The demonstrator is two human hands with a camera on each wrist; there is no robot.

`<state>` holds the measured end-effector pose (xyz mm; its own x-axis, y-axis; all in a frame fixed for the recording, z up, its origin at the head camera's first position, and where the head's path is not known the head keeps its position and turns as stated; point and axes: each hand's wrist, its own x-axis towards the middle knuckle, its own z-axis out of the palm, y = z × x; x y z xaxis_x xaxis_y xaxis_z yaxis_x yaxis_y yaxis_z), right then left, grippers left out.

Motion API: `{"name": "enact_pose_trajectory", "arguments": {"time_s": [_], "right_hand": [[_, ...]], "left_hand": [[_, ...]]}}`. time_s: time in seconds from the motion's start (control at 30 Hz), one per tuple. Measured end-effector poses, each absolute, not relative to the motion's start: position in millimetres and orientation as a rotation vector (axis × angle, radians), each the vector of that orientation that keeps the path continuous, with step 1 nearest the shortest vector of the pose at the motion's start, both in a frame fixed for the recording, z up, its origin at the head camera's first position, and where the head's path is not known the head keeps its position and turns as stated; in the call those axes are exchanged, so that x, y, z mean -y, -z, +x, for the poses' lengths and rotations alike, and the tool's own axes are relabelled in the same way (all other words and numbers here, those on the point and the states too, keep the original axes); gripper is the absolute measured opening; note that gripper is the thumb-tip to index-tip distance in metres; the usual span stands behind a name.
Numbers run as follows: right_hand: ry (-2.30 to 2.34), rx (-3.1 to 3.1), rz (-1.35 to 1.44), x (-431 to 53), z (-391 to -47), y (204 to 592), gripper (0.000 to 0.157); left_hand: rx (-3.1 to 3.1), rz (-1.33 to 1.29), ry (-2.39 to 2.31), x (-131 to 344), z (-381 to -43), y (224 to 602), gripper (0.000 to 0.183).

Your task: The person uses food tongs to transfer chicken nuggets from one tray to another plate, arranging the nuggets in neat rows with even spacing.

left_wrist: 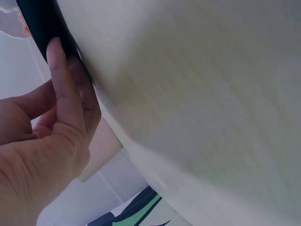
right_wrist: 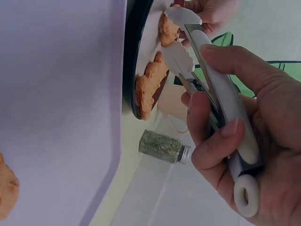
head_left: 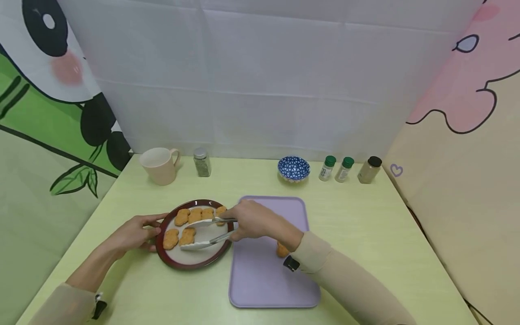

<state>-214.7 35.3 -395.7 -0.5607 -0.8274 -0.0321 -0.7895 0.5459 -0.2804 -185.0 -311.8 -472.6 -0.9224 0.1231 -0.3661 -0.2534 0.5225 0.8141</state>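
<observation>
My left hand (head_left: 132, 233) holds the left rim of a round plate (head_left: 191, 265) with a dark red-brown border and pale centre. In the left wrist view, its fingers (left_wrist: 63, 80) lie against the dark rim. The right hand (head_left: 252, 220) grips white-tipped metal tongs (head_left: 221, 238), their arms apart above the plate. Between the tong tips in the head view is a golden-brown breaded nugget (head_left: 188, 235). Several more nuggets (head_left: 195, 215) lie along the plate's far side and left. Another nugget (head_left: 282, 249) sits on the purple tray (head_left: 272, 284), partly hidden by the right forearm.
A pale pink mug (head_left: 158, 167) and a herb jar (head_left: 202, 162) stand at the back left. Further right are a blue patterned bowl (head_left: 294, 169), two green-capped shakers (head_left: 327, 168) and a black-capped jar (head_left: 369, 170). A pale cloth (head_left: 260, 90) hangs behind the table.
</observation>
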Motion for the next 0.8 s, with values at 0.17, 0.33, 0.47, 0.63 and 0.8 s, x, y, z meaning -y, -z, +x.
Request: {"name": "enact_pose_trajectory", "arguments": {"time_s": [0.17, 0.33, 0.47, 0.63, 0.8], "right_hand": [[0.381, -2.595, -1.328, -32.7, -215.1, 400.5, 0.056], [0.375, -2.603, -1.328, -32.1, -216.2, 401.9, 0.061], [0.356, -2.626, -1.328, -38.2, -213.8, 399.4, 0.064], [0.374, -2.682, -1.321, -74.1, -206.9, 380.3, 0.066], [0.401, -2.699, -1.293, -142.8, -203.1, 358.7, 0.064]], "left_hand": [[-2.395, -0.114, -1.349, 310.0, -185.4, 472.6, 0.051], [-2.397, -0.114, -1.343, 309.9, -185.2, 471.4, 0.051], [-2.395, -0.117, -1.341, 310.2, -185.5, 473.6, 0.052], [-2.401, -0.124, -1.332, 308.8, -185.1, 473.4, 0.051], [-2.408, -0.123, -1.324, 309.4, -184.1, 471.5, 0.051]]}}
